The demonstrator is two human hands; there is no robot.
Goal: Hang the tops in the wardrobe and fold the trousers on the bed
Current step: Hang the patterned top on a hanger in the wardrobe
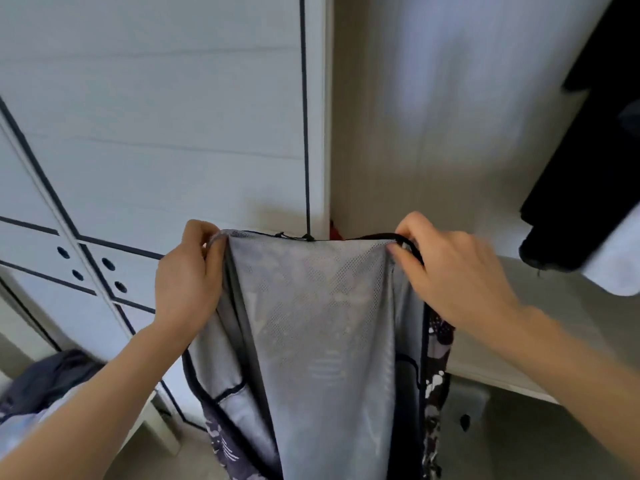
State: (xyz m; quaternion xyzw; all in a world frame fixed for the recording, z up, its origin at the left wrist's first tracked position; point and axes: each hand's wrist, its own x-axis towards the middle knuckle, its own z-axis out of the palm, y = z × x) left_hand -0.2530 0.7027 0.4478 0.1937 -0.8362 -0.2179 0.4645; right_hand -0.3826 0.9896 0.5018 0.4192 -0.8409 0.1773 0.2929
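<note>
— What do the hands have?

— I see both closed on one garment [318, 306], held up by its top edge in front of me. My left hand [187, 275] grips the top left corner: the fingers [202, 233] curl over the hem and the cloth bunches in the fist. My right hand [450, 271] pinches the top right corner between thumb [398, 251] and fingers, knuckles up.

— Anything else in that right grip?

— A black cord [377, 236] runs along the top edge and passes under the right fingers. Whether they clamp the cord itself or only the cloth beneath it, I cannot tell.

— Where does the garment sit?

— In the air, stretched between the two hands and hanging straight down out of the picture. The side facing me is grey mesh lining; a dark print with pale marks shows at the lower left and down the right edge. I cannot tell whether it is a top or trousers.

— And around it?

— The wardrobe [156, 133], white with dark trim, stands behind it to the left, doors shut. The top edge of the garment hangs about level with the foot of the door gap. Dark clothing [588, 150] hangs at the far right, well apart from my right hand. A pile [45, 379] of bluish cloth lies low on the left, beside my left forearm.
</note>
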